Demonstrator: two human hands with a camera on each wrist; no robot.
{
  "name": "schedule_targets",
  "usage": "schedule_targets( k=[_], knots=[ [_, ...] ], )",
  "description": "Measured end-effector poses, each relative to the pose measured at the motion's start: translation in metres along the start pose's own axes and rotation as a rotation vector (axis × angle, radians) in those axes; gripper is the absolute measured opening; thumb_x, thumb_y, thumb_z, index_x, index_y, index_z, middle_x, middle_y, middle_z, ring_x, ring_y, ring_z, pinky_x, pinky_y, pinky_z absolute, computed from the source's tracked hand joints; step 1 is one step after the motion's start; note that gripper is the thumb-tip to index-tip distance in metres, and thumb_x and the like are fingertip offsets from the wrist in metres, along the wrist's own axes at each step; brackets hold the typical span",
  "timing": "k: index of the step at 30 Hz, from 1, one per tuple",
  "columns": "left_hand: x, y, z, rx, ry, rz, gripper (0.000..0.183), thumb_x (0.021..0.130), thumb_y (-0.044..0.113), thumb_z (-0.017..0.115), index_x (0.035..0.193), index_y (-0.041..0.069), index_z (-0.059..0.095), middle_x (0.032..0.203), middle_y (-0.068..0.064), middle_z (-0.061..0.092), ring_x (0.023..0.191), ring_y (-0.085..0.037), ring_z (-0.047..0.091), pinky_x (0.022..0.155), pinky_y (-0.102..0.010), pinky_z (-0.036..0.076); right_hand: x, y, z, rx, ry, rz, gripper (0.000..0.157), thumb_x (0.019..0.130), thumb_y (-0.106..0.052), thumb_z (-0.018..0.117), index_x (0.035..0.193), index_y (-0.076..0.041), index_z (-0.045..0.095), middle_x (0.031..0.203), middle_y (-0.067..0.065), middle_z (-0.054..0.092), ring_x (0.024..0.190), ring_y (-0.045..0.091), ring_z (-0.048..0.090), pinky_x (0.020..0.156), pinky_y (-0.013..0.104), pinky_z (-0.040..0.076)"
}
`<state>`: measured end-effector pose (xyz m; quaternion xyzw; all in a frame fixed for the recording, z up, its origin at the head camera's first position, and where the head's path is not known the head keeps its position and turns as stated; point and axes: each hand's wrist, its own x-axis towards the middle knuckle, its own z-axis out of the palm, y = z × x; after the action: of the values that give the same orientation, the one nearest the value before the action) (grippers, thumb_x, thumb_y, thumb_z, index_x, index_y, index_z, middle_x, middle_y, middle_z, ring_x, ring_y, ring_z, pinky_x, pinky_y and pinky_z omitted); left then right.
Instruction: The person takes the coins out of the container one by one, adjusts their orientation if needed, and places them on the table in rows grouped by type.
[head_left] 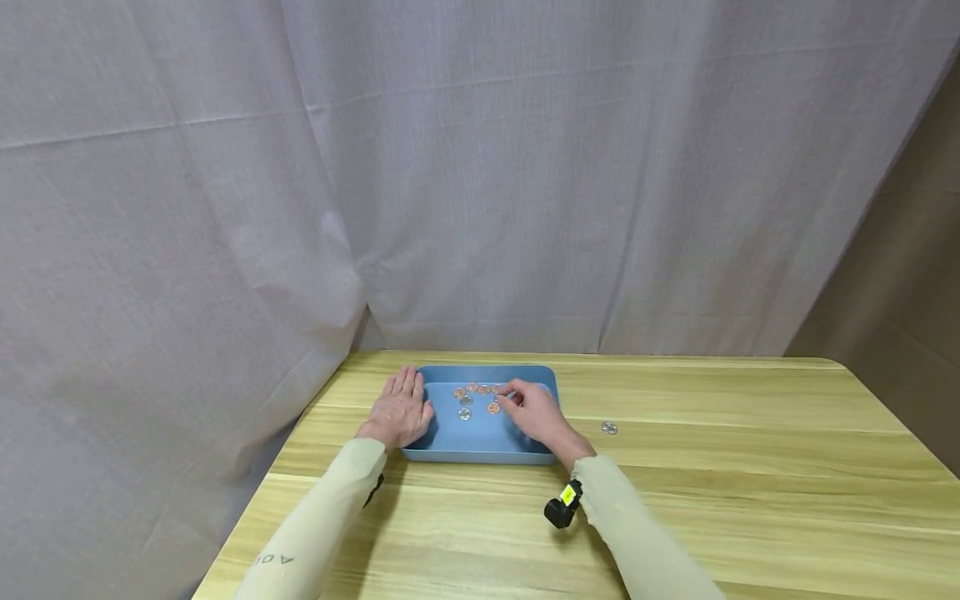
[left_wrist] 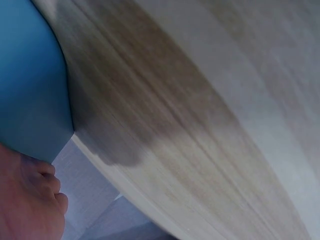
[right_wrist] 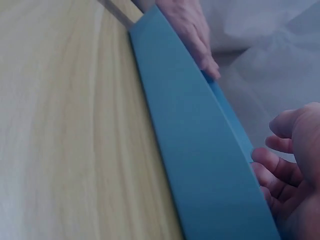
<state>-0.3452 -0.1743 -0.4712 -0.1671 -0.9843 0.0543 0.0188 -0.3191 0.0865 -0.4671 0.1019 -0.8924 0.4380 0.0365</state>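
Note:
A shallow blue tray (head_left: 457, 457) lies on the table with several coins on its floor. Copper coins (head_left: 484, 389) are grouped toward its back; silver ones, such as this silver coin (head_left: 465, 414), lie left of centre. My left hand (head_left: 399, 408) rests on the tray's left rim with its fingers stretched out. Over the right half, my right hand (head_left: 534, 412) pinches a small silver coin at its curled thumb and fingertips, just above a copper coin (head_left: 493, 408). That held coin is mostly covered by the fingers and does not show in the right wrist view.
On the wooden table (head_left: 720, 492), a lone silver coin (head_left: 609, 427) lies to the right of the tray. A grey curtain (head_left: 495, 183) hangs behind the table's back edge. A black wrist camera (head_left: 562, 505) sits at the right cuff.

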Motion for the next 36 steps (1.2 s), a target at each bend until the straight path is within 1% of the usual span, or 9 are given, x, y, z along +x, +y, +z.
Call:
schedule_targets(
  k=[7, 13, 15, 18, 24, 27, 31, 34, 36],
  knots=[
    [0.001, -0.001, 0.001, -0.010, 0.004, -0.004, 0.063, 0.104, 0.036, 0.026, 0.154, -0.002, 0.023, 0.163, -0.021, 0.017, 0.152, -0.034, 0.015, 0.125, -0.046, 0.017, 0.007, -0.002, 0.018, -0.039, -0.048, -0.009, 0.019, 0.095, -0.024, 0.064, 0.109, -0.012, 0.070, 0.082, 0.001, 0.064, 0.064, 0.012, 0.052, 0.055, 0.026, 0.043],
    [0.003, -0.001, 0.002, -0.013, 0.010, 0.000, 0.063, 0.104, 0.036, 0.026, 0.154, -0.003, 0.023, 0.163, -0.022, 0.017, 0.152, -0.035, 0.015, 0.125, -0.046, 0.017, 0.013, -0.003, 0.032, -0.088, -0.073, -0.070, 0.020, 0.093, -0.020, 0.066, 0.110, -0.011, 0.072, 0.086, 0.003, 0.066, 0.071, 0.012, 0.054, 0.060, 0.026, 0.043],
    [0.003, -0.001, 0.001, -0.012, 0.011, -0.003, 0.063, 0.104, 0.036, 0.026, 0.154, -0.003, 0.023, 0.163, -0.021, 0.018, 0.152, -0.035, 0.015, 0.125, -0.046, 0.017, 0.015, -0.005, 0.036, -0.098, -0.082, -0.091, 0.020, 0.092, -0.020, 0.067, 0.110, -0.011, 0.072, 0.094, 0.005, 0.067, 0.072, 0.012, 0.054, 0.060, 0.026, 0.043],
    [0.002, -0.001, 0.000, -0.014, 0.011, -0.007, 0.063, 0.104, 0.036, 0.026, 0.154, -0.003, 0.023, 0.163, -0.021, 0.018, 0.152, -0.035, 0.015, 0.125, -0.046, 0.017, 0.017, -0.007, 0.040, -0.105, -0.091, -0.113, 0.020, 0.091, -0.019, 0.068, 0.108, -0.010, 0.072, 0.097, 0.008, 0.065, 0.073, 0.013, 0.054, 0.061, 0.026, 0.043],
    [0.002, -0.001, -0.001, -0.029, 0.002, -0.005, 0.064, 0.104, 0.037, 0.026, 0.154, -0.003, 0.023, 0.163, -0.022, 0.018, 0.152, -0.035, 0.015, 0.124, -0.047, 0.017, 0.021, -0.011, 0.044, -0.121, -0.092, -0.092, 0.018, 0.090, -0.021, 0.069, 0.105, -0.012, 0.073, 0.092, 0.004, 0.062, 0.073, 0.012, 0.055, 0.061, 0.026, 0.045],
    [0.002, -0.001, 0.000, -0.022, 0.004, -0.009, 0.063, 0.104, 0.037, 0.026, 0.154, -0.003, 0.024, 0.163, -0.021, 0.019, 0.152, -0.035, 0.016, 0.124, -0.046, 0.017, 0.023, -0.012, 0.047, -0.146, -0.084, -0.088, 0.017, 0.090, -0.022, 0.070, 0.104, -0.012, 0.073, 0.097, 0.005, 0.067, 0.076, 0.013, 0.058, 0.065, 0.028, 0.047],
    [0.001, -0.001, 0.000, -0.009, 0.002, -0.003, 0.063, 0.104, 0.037, 0.026, 0.154, -0.002, 0.025, 0.162, -0.021, 0.019, 0.152, -0.035, 0.016, 0.124, -0.047, 0.018, 0.024, -0.013, 0.052, -0.220, -0.085, -0.069, 0.020, 0.090, -0.028, 0.071, 0.104, -0.014, 0.074, 0.117, 0.007, 0.070, 0.095, 0.022, 0.065, 0.076, 0.036, 0.053],
    [0.000, -0.001, 0.002, -0.012, 0.000, 0.003, 0.063, 0.104, 0.037, 0.026, 0.154, -0.002, 0.025, 0.162, -0.021, 0.019, 0.152, -0.035, 0.017, 0.124, -0.047, 0.019, 0.022, -0.014, 0.056, -0.287, -0.091, -0.048, 0.023, 0.090, -0.032, 0.070, 0.107, -0.017, 0.074, 0.129, 0.006, 0.066, 0.112, 0.028, 0.064, 0.083, 0.042, 0.054],
    [0.000, -0.001, 0.002, -0.018, 0.001, -0.001, 0.063, 0.104, 0.036, 0.027, 0.154, -0.002, 0.025, 0.162, -0.021, 0.019, 0.152, -0.035, 0.016, 0.124, -0.046, 0.018, 0.022, -0.015, 0.057, -0.318, -0.087, -0.048, 0.023, 0.090, -0.033, 0.070, 0.108, -0.019, 0.074, 0.132, 0.006, 0.064, 0.116, 0.030, 0.062, 0.085, 0.045, 0.054]
  ],
)
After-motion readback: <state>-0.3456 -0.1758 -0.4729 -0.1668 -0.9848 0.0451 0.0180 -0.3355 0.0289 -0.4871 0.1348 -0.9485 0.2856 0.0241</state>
